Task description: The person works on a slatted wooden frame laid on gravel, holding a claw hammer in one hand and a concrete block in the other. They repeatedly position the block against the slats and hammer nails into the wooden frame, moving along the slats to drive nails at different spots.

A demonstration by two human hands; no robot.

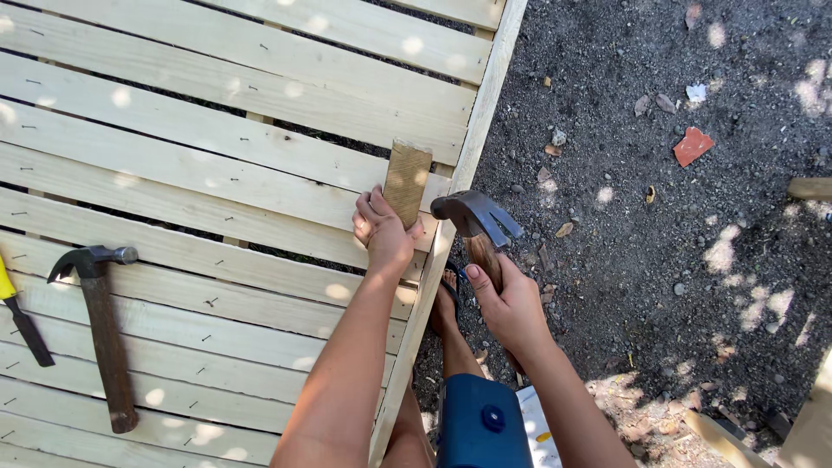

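Blue tool (482, 425) near knee; spare hammer (102, 325), yellow-handled tool (19, 312) on slats (217, 113).

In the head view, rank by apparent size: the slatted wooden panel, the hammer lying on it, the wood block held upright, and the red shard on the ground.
1. Slatted wooden panel, by far the largest.
2. Lying hammer.
3. Wood block in the left hand.
4. Red shard, smallest, though it lies farther from the camera.

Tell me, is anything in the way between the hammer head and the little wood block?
Nothing visible is. The hammer in the right hand sits just right of the wood block, which the left hand holds upright against the slatted panel.
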